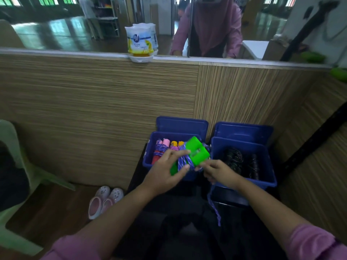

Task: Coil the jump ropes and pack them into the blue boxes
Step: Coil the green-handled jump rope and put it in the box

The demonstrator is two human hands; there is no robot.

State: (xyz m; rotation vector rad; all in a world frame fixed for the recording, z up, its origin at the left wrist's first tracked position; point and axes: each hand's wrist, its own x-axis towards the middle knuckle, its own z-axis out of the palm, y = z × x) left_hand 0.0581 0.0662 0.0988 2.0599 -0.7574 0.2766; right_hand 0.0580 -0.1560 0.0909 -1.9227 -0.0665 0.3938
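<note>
My left hand [169, 171] grips a pair of green jump-rope handles [197, 152] with purple rope [183, 161] wound around them, held over the left blue box [148, 156]. My right hand [216, 170] pinches the rope just right of the handles; a loose purple tail [215, 207] hangs down below it. Inside the left box lie coiled ropes with pink, orange and red handles [167, 145]. The right blue box [266, 166] holds dark coiled ropes [234, 158]. Both lids stand open against the wooden wall.
A wood-grain wall [93, 102] rises behind the boxes, with an air-freshener tub [140, 44] on its ledge and a mirror above. Pink clogs [105, 199] sit on the floor at left, beside a pale green plastic chair [11, 166].
</note>
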